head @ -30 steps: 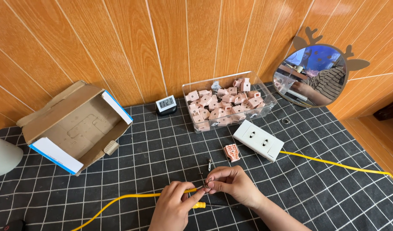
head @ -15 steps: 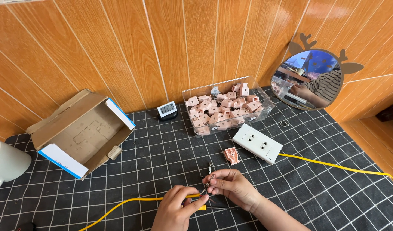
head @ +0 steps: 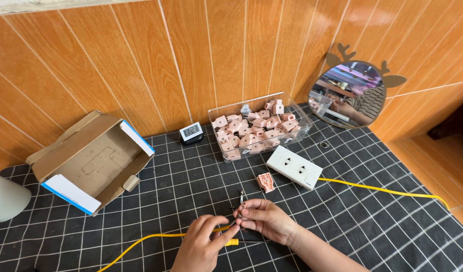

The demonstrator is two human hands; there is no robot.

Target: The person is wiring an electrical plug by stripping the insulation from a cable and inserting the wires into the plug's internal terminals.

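Both hands are meeting low on the worktop (head: 372, 216), working the end of a yellow cable (head: 140, 242). The left hand (head: 201, 247) is pinching the cable end between closed fingers, next to a small yellow-handled tool (head: 232, 242) lying beneath. The right hand (head: 264, 219), wrist bent inward, is closing its fingers on the bared wire tips. Judging by the layout, the work is sitting at an early stage: one pink connector (head: 265, 182) is lying loose just beyond the hands, unattached, while the clear tub (head: 302, 132) is holding many more; a white socket block (head: 294, 167) is already carrying its own yellow lead
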